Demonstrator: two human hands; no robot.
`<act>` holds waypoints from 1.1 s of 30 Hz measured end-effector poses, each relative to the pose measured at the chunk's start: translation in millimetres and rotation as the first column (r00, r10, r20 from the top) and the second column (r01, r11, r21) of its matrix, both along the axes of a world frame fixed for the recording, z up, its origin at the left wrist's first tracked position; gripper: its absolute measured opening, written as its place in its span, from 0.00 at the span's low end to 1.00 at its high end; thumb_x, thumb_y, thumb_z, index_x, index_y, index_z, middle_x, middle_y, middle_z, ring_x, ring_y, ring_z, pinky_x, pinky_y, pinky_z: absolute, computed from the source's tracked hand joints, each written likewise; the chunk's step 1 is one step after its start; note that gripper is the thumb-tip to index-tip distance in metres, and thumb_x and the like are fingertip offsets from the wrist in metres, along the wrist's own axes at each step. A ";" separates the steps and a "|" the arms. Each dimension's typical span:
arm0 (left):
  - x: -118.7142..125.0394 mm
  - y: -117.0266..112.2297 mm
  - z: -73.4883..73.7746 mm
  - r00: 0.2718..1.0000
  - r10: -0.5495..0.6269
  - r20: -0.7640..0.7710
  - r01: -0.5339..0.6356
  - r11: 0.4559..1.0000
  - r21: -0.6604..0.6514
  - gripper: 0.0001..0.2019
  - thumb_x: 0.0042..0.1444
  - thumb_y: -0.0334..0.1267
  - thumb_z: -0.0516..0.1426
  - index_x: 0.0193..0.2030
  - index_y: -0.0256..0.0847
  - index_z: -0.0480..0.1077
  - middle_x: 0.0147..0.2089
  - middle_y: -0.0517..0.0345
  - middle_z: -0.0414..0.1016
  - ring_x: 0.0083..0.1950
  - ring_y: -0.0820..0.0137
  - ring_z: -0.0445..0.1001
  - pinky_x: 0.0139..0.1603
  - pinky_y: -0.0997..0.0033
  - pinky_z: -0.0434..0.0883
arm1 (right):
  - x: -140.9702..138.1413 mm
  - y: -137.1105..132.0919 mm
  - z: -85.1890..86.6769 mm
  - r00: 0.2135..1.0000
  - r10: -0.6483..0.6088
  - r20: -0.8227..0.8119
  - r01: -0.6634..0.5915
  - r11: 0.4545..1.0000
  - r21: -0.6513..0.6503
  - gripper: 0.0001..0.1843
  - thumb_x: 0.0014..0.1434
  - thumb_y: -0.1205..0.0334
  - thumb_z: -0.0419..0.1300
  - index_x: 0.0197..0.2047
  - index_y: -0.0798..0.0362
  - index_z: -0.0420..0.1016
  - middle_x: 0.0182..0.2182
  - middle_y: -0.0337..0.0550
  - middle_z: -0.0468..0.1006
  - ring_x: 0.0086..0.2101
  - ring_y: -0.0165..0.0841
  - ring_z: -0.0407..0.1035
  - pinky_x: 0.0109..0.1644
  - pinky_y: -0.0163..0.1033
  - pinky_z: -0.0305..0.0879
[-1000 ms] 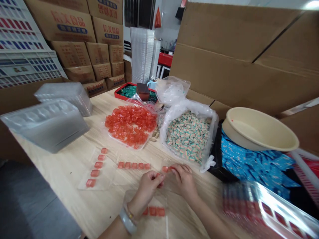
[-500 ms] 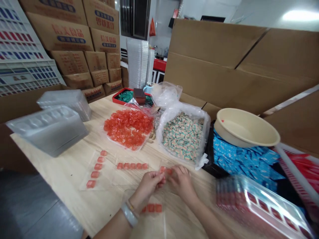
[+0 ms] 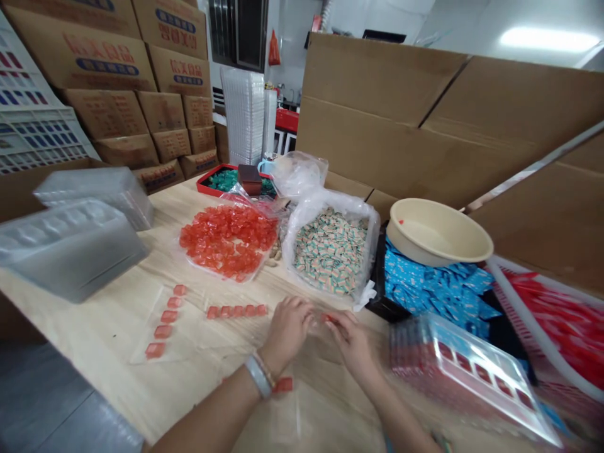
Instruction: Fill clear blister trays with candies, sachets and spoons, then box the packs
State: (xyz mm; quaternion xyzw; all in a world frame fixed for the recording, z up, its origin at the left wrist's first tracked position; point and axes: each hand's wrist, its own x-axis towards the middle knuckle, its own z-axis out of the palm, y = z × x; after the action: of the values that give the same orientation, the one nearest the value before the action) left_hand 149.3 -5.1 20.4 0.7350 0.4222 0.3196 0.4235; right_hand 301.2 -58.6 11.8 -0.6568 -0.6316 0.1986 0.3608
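At the front of the table my left hand, with a bracelet on the wrist, is curled, its fingertips turned away; what it holds is hidden. Just right of it, my right hand pinches a small red piece. Something clear, like plastic film, shows between the hands. To the left lies a row of red square pieces, and farther left a slanted row of red pieces on a clear sheet. Partly covered by my left forearm is another red piece.
Behind the hands lie a heap of red pieces and a plastic-lined box of small striped packets. A cream basin rests over blue packets. Clear trays stand left; packed trays lie right. Cardboard rises behind.
The view has swung slightly right. My left hand has turned over so its back shows, while my right hand keeps pinching a red piece close by.
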 end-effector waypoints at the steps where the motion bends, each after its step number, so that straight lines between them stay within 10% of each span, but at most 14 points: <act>1: 0.6 6.6 0.3 0.994 -0.041 -0.104 0.048 0.997 0.068 0.07 0.49 0.32 0.52 0.33 0.42 0.71 0.36 0.54 0.70 0.43 0.65 0.62 0.46 0.65 0.56 | 3.3 6.6 -3.3 0.996 0.039 0.081 -0.039 0.999 -0.011 0.10 0.54 0.61 0.51 0.34 0.52 0.72 0.31 0.45 0.72 0.35 0.36 0.65 0.39 0.40 0.61; 7: -3.1 24.8 -13.9 0.939 -0.202 -0.280 0.254 0.953 0.166 0.06 0.51 0.34 0.53 0.28 0.42 0.71 0.30 0.57 0.66 0.38 0.67 0.62 0.41 0.68 0.57 | 4.7 21.2 -14.7 0.891 0.237 0.388 -0.177 0.967 -0.184 0.10 0.55 0.65 0.50 0.34 0.52 0.73 0.31 0.45 0.71 0.35 0.35 0.63 0.39 0.39 0.59; 16: -11.0 19.0 -6.8 0.911 -0.216 -0.350 0.297 0.935 0.195 0.09 0.50 0.33 0.54 0.40 0.43 0.67 0.42 0.56 0.66 0.46 0.66 0.61 0.46 0.67 0.56 | 4.2 12.5 -14.5 0.887 0.141 0.440 -0.095 0.987 -0.126 0.12 0.50 0.62 0.54 0.40 0.52 0.70 0.35 0.47 0.71 0.37 0.39 0.63 0.40 0.43 0.59; 19: -44.7 45.1 4.5 0.924 -0.058 -0.379 0.172 0.946 0.274 0.16 0.51 0.35 0.53 0.49 0.42 0.62 0.48 0.53 0.64 0.49 0.66 0.60 0.49 0.68 0.56 | 4.4 16.7 -3.4 0.932 0.036 0.360 -0.034 0.999 -0.013 0.16 0.53 0.59 0.52 0.45 0.53 0.66 0.37 0.50 0.70 0.39 0.40 0.63 0.41 0.45 0.59; 23: -94.8 89.0 10.4 0.778 0.290 -0.558 -0.175 0.952 0.250 0.08 0.51 0.35 0.52 0.35 0.36 0.69 0.37 0.48 0.68 0.43 0.61 0.64 0.45 0.64 0.58 | -39.0 65.2 15.8 0.959 0.165 0.232 -0.171 0.985 0.004 0.11 0.55 0.62 0.49 0.40 0.52 0.68 0.30 0.45 0.71 0.34 0.36 0.65 0.38 0.40 0.61; 28: -112.8 98.7 -0.2 0.772 0.328 -0.544 -0.248 0.944 0.217 0.03 0.47 0.32 0.54 0.28 0.36 0.69 0.32 0.49 0.68 0.40 0.62 0.66 0.42 0.64 0.59 | -116.0 145.2 9.5 0.915 0.316 0.253 -0.319 0.947 -0.029 0.11 0.53 0.70 0.49 0.33 0.52 0.72 0.31 0.43 0.72 0.35 0.33 0.66 0.41 0.36 0.60; 33: -123.8 97.6 -7.2 0.903 0.315 -0.291 -0.305 0.949 0.081 0.03 0.45 0.30 0.54 0.27 0.39 0.67 0.29 0.58 0.67 0.34 0.71 0.65 0.37 0.73 0.59 | -130.7 179.6 -3.0 0.954 0.221 0.203 -0.225 0.974 -0.004 0.16 0.53 0.73 0.47 0.44 0.56 0.68 0.40 0.51 0.69 0.40 0.36 0.64 0.44 0.40 0.59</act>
State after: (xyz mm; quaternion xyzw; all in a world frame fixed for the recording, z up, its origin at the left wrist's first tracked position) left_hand 25.4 92.4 13.3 0.7056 0.5875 0.2743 0.2858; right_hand 170.5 120.9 8.9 -0.5947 -0.7369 0.1642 0.2765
